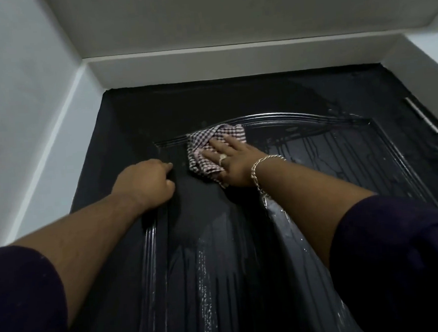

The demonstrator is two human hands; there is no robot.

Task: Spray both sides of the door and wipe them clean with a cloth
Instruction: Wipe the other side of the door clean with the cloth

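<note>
Right hand (232,162): fingers straight, pressing the checked cloth (211,148) flat against the black door (217,243) near the arched panel moulding. Left hand (147,181): fingers curled, resting on the door, nothing visibly held. The door's lower part is cut off.

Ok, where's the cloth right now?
In the head view, the cloth lies flat against the upper door, under the right hand, just right of the left hand.
</note>
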